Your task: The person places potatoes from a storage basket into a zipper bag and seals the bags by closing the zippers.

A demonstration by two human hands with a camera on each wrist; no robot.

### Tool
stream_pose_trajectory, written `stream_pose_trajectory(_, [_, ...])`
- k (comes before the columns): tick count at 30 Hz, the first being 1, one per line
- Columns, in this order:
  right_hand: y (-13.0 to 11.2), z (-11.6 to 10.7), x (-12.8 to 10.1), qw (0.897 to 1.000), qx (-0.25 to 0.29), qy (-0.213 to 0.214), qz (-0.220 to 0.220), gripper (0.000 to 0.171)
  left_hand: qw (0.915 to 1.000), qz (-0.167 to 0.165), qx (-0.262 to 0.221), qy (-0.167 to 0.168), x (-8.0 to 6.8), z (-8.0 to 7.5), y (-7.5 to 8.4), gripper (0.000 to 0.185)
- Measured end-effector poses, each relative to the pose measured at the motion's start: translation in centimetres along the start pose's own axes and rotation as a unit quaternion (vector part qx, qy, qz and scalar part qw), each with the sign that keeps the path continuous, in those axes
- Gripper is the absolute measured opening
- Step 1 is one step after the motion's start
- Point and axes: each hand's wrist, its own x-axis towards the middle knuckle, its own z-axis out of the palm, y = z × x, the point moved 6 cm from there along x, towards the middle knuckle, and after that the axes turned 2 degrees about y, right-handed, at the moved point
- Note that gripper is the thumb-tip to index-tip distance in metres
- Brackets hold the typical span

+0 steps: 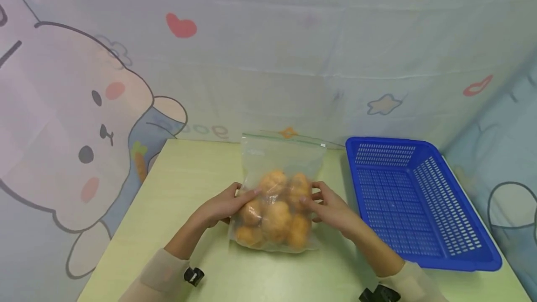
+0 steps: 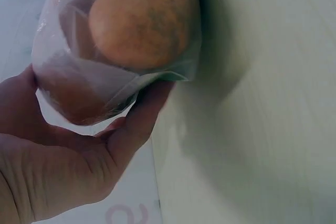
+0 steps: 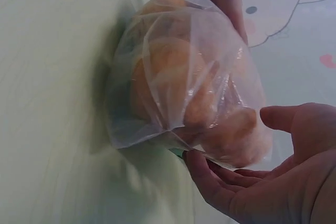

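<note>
A clear zip bag [image 1: 285, 155] full of several round, lumpy orange fruits [image 1: 277, 220] is held upright over the middle of the table. Its green zip strip and white slider run across the top edge. My left hand [image 1: 226, 204] grips the bag's left side, thumb on the front and fingers behind and under it. On the other side my right hand [image 1: 333, 211] holds the bag with thumb in front and fingers behind. In the left wrist view one fruit [image 2: 144, 22] with dark blotches shows through the plastic. The right wrist view shows the bag's creased side [image 3: 178, 77].
A blue plastic basket [image 1: 358, 190] with slotted walls stands to the right on the pale yellow table [image 1: 197, 167]. Behind the table hangs a cloth backdrop [image 1: 268, 50] printed with a bunny, hearts and a star.
</note>
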Motion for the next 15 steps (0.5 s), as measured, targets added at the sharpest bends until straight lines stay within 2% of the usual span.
stream_pose_trajectory(2, [-0.4, -0.3, -0.3, 1.000, -0.029, -0.003, -0.011, 0.066, 0.9998, 0.003, 0.021, 0.000, -0.2, -0.5, 0.1, 0.094])
stream_pose_trajectory(5, [-1.5, -0.9, -1.1, 0.994, -0.105, -0.005, -0.039, 0.072, 0.9982, 0.015, 0.058, 0.010, -0.5, -1.4, 0.4, 0.098])
stream_pose_trajectory(7, [-2.5, -1.5, -1.6, 0.986, -0.157, -0.001, -0.062, 0.076, 0.9947, 0.038, 0.090, 0.032, -0.7, -2.0, 1.0, 0.101])
stream_pose_trajectory(9, [-3.4, -2.2, -1.9, 0.975, -0.203, 0.006, -0.088, 0.080, 0.9869, 0.079, 0.126, 0.062, -1.0, -2.6, 2.2, 0.103])
stream_pose_trajectory(11, [-4.5, -2.9, -2.0, 0.962, -0.245, 0.015, -0.122, 0.083, 0.9723, 0.130, 0.168, 0.099, -1.4, -2.9, 4.2, 0.103])
stream_pose_trajectory(12, [-5.1, -3.4, -1.9, 0.954, -0.265, 0.019, -0.138, 0.085, 0.9620, 0.157, 0.192, 0.114, -1.7, -3.0, 5.3, 0.101])
stream_pose_trajectory(13, [-5.7, -3.7, -1.8, 0.945, -0.287, 0.024, -0.156, 0.086, 0.9494, 0.186, 0.219, 0.127, -1.9, -3.0, 6.7, 0.100])
stream_pose_trajectory(15, [-6.9, -4.4, -1.2, 0.926, -0.325, 0.038, -0.187, 0.090, 0.9175, 0.235, 0.282, 0.154, -2.1, -3.2, 9.3, 0.097])
